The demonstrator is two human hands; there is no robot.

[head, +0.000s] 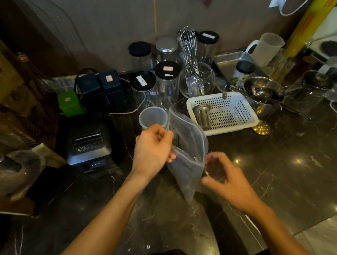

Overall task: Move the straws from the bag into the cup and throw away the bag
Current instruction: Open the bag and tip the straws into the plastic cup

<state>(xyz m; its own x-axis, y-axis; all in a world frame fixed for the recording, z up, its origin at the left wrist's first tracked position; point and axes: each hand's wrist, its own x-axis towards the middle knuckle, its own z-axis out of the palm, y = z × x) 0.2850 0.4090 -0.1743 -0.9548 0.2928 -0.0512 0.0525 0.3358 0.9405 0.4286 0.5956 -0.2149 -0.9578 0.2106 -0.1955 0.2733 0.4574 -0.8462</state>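
Note:
A clear zip bag (186, 150) hangs tilted above the dark counter, its mouth toward the right. My left hand (153, 147) pinches its upper left edge. My right hand (223, 173) is at the bag's mouth, blurred, fingers spread and curled. A thin straw end (206, 172) seems to poke out by those fingers, and dark shapes show through the plastic near my left hand. The translucent plastic cup (153, 117) stands upright just behind my left hand; I see nothing in it.
A white perforated basket (242, 108) with a metal strainer sits right of the bag. Jars with black lids (167, 80), a whisk in a glass bowl, metal bowls and glassware crowd the back. A receipt printer (91, 147) stands at the left.

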